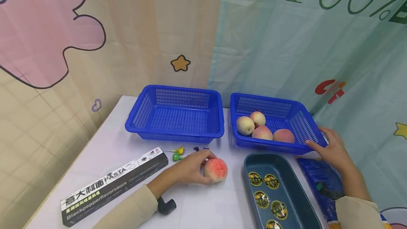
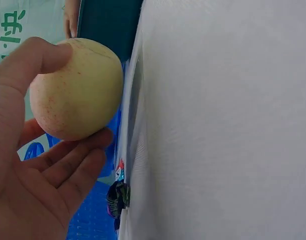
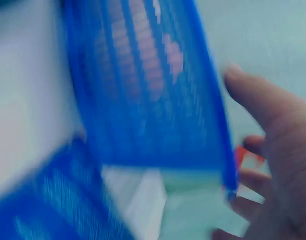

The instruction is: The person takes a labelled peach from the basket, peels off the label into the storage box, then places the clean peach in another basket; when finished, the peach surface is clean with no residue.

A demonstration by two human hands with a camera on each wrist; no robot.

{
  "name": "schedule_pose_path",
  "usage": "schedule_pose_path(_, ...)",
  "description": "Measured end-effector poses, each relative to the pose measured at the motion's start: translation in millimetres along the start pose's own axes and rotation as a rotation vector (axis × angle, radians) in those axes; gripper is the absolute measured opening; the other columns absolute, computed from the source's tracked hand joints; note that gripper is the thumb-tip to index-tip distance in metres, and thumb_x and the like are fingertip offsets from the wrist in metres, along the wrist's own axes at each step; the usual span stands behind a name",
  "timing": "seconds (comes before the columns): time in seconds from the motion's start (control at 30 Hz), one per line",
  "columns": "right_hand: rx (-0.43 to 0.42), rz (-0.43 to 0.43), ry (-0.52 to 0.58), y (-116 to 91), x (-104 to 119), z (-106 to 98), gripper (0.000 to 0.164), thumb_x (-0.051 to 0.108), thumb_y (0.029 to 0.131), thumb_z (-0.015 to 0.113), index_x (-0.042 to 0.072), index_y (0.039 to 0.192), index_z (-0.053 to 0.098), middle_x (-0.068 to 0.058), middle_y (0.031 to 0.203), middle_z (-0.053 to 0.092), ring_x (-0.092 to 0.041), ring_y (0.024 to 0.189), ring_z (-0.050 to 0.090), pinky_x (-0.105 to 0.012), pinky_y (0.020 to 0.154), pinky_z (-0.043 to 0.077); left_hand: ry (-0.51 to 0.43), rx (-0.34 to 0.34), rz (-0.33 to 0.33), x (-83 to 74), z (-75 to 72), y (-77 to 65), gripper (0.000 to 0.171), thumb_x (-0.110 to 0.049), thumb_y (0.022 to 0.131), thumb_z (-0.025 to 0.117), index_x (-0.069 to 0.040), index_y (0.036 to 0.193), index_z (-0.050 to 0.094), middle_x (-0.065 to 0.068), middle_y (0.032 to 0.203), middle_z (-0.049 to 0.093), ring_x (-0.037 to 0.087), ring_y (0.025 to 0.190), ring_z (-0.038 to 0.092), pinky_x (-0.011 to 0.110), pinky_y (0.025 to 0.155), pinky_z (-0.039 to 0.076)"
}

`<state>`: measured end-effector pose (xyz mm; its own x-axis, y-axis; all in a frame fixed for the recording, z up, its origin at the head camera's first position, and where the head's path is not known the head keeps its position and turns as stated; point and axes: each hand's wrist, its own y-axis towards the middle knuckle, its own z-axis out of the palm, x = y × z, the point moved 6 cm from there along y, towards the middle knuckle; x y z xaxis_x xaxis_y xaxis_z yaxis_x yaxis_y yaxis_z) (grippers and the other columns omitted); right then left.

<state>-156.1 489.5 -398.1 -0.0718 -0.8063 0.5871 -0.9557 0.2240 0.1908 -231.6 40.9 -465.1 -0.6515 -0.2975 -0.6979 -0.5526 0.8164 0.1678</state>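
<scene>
My left hand (image 1: 194, 167) holds a pinkish-red and cream peach (image 1: 216, 170) just above the white table. In the left wrist view, its thumb (image 2: 55, 56) presses on the pale side of the peach (image 2: 80, 92) and the fingers support it below. At the right corner of the right blue basket (image 1: 270, 147) is my right hand (image 1: 334, 149), thumb and fingers spread about the rim. The right wrist view is blurred; there the right hand (image 3: 278, 145) is beside the basket (image 3: 153, 145). Several peaches (image 1: 262, 133) lie inside that basket.
Left of it stands another blue basket (image 1: 179, 119). A black-and-white pasta box (image 1: 114, 186) lies at the left, with lollipops (image 1: 177, 156) by its far end. A dark teal tray (image 1: 295, 190) with round stickers is at front right, beside a blue packet (image 1: 318, 176).
</scene>
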Motion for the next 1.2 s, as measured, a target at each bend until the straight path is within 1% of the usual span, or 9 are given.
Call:
schedule_pose_path(0.13,0.135,0.200,0.093,-11,-40,3,0.095,0.047,0.102,0.057,0.003,0.160,-0.003,-0.043,0.156,-0.004,-0.070,0.134,0.009,-0.086,0.094,0.019,-0.031,-0.057,0.061,-14.0,-14.1,13.1,0.066,-0.030,0.076,0.088,-0.017,0.131,0.054,-0.006,0.122,0.060,0.009,0.106,0.061,0.031,0.088,0.055)
schedule_pose_path(0.3,0.064,0.212,0.135,-19,-45,8,0.093,0.047,0.101,0.059,0.012,0.162,-0.001,-0.033,0.161,-0.002,-0.068,0.137,0.010,-0.086,0.095,0.018,-0.053,-0.139,0.095,-48.9,-47.3,53.7,0.068,-0.030,0.078,0.088,-0.016,0.134,0.053,-0.003,0.127,0.059,0.011,0.106,0.064,0.029,0.086,0.056)
schedule_pose_path(0.4,0.022,0.169,0.121,-15,-39,13,0.089,0.046,0.100,0.061,0.009,0.162,0.008,-0.023,0.165,-0.002,-0.065,0.139,0.011,-0.085,0.096,0.019,-0.044,-0.164,0.085,-64.7,-67.0,92.5,0.067,-0.032,0.080,0.086,-0.016,0.135,0.052,0.000,0.127,0.058,0.011,0.104,0.063,0.027,0.085,0.055)
schedule_pose_path(0.53,0.009,0.135,0.130,-9,-33,19,0.084,0.045,0.100,0.062,0.009,0.161,0.017,-0.016,0.166,-0.002,-0.061,0.142,0.009,-0.084,0.097,0.019,0.030,-0.124,0.065,-78.2,-79.1,161.8,0.062,-0.033,0.082,0.083,-0.015,0.132,0.052,0.000,0.118,0.060,0.011,0.096,0.061,0.024,0.075,0.055)
schedule_pose_path(0.63,0.016,0.141,0.140,-6,-29,22,0.085,0.045,0.100,0.062,0.012,0.162,0.015,-0.014,0.166,-0.002,-0.059,0.144,0.006,-0.084,0.098,0.019,0.124,-0.059,0.038,-81.1,-70.2,212.4,0.061,-0.037,0.083,0.080,-0.015,0.132,0.051,-0.002,0.111,0.061,0.012,0.092,0.061,0.025,0.071,0.053)
schedule_pose_path(0.73,0.042,0.159,0.151,-5,-25,29,0.085,0.046,0.100,0.062,0.015,0.162,0.012,-0.014,0.166,-0.003,-0.059,0.144,0.007,-0.083,0.098,0.020,0.275,0.000,-0.064,-72.5,-48.9,246.5,0.070,-0.045,0.086,0.076,-0.017,0.143,0.045,-0.002,0.122,0.060,0.014,0.102,0.061,0.028,0.081,0.052)
schedule_pose_path(0.9,0.066,0.177,0.205,-5,-18,47,0.086,0.045,0.100,0.063,0.015,0.162,0.012,-0.015,0.166,-0.002,-0.057,0.145,0.004,-0.082,0.101,0.017,0.549,0.083,-0.217,-55.1,-10.7,263.2,0.084,-0.045,0.091,0.072,-0.026,0.160,0.028,0.001,0.157,0.040,0.020,0.137,0.045,0.035,0.107,0.043)
schedule_pose_path(1.07,0.036,0.171,0.261,-5,-14,52,0.086,0.043,0.098,0.065,0.015,0.162,0.015,-0.014,0.166,-0.001,-0.052,0.147,0.002,-0.079,0.105,0.014,0.792,0.140,-0.142,-64.1,12.8,259.1,0.064,-0.032,0.095,0.069,-0.028,0.153,0.041,0.001,0.145,0.051,0.019,0.131,0.050,0.041,0.103,0.047)
schedule_pose_path(1.2,0.041,0.177,0.243,-9,-18,48,0.086,0.045,0.099,0.064,0.016,0.162,0.014,-0.013,0.166,-0.003,-0.054,0.147,0.002,-0.080,0.104,0.014,0.790,0.199,-0.162,-67.9,17.1,253.9,0.054,-0.032,0.100,0.061,-0.030,0.151,0.045,-0.003,0.139,0.056,0.016,0.125,0.053,0.039,0.100,0.047)
